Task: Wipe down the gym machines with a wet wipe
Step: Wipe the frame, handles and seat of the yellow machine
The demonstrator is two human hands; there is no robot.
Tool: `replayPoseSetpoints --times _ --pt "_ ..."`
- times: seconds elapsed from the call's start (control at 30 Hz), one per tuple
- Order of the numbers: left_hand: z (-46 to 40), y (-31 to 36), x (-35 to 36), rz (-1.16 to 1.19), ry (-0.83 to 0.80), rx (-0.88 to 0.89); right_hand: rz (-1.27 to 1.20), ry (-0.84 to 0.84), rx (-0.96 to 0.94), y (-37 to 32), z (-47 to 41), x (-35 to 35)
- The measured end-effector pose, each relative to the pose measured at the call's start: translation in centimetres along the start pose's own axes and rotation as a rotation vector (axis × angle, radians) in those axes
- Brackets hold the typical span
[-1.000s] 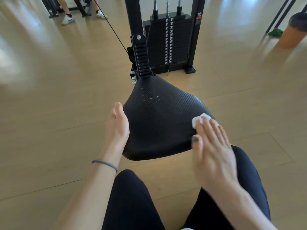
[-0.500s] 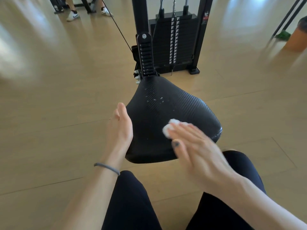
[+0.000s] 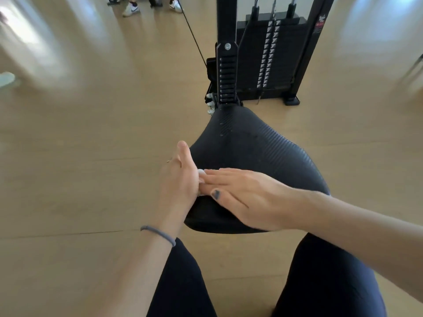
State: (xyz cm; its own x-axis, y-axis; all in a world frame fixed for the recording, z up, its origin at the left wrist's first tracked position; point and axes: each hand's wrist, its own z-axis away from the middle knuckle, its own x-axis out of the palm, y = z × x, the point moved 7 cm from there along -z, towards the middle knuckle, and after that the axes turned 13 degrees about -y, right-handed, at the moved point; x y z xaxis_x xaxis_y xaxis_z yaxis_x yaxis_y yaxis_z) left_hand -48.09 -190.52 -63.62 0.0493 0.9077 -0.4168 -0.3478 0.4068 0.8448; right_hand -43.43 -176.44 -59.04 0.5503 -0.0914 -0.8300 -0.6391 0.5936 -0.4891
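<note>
A black ribbed seat pad (image 3: 263,152) of a cable machine lies just ahead of my knees. My right hand (image 3: 242,193) lies flat on the pad's near left part, straight fingers pressing a white wet wipe (image 3: 201,172) that mostly hides under them. My left hand (image 3: 178,179) rests upright against the pad's left edge, fingers straight, and its palm touches my right fingertips and the wipe.
The machine's black frame and weight stack (image 3: 270,56) stand behind the seat, with a notched adjuster post (image 3: 226,74) and a cable (image 3: 194,40) running up left. Another person's feet in white shoes (image 3: 130,9) are at the far top. Wooden floor (image 3: 80,133) lies all round.
My right hand slid the wipe across the seat from its right edge to the left edge, reaching my left hand. The left hand stayed at the pad's side.
</note>
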Motion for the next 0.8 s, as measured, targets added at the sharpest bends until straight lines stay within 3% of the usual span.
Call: replayPoseSetpoints --times 0.13,0.2,0.27,0.33,0.4,0.53,0.6,0.73,0.8 --pt "0.4 0.0 0.1 -0.009 0.017 -0.023 -0.018 0.11 0.237 8.6 -1.3 -4.9" --pt "0.7 0.2 0.0 -0.009 0.029 -0.03 0.05 0.102 0.285 9.1 -1.4 -4.5" --pt "0.7 0.5 0.0 -0.017 0.028 -0.014 0.112 0.161 0.163 4.2 0.7 -2.2" --pt "0.5 0.5 0.0 -0.045 0.046 -0.022 0.112 0.08 0.0 -0.9 3.3 1.2" --pt "0.3 0.3 0.2 -0.039 0.059 -0.034 0.093 0.088 -0.019 -0.5 5.5 2.3" --pt "0.7 0.7 0.4 -0.14 0.029 -0.021 0.002 0.373 0.444 8.8 8.1 -1.8" --pt "0.8 1.2 0.3 -0.2 0.026 0.012 -0.001 0.345 0.518 7.3 6.9 -1.7" --pt "1.0 1.8 0.6 -0.233 0.017 0.044 -0.018 0.213 0.103 -5.3 4.4 4.4" --pt "1.2 2.0 0.6 -0.238 -0.002 0.066 -0.042 0.269 0.177 -2.1 5.9 3.6"
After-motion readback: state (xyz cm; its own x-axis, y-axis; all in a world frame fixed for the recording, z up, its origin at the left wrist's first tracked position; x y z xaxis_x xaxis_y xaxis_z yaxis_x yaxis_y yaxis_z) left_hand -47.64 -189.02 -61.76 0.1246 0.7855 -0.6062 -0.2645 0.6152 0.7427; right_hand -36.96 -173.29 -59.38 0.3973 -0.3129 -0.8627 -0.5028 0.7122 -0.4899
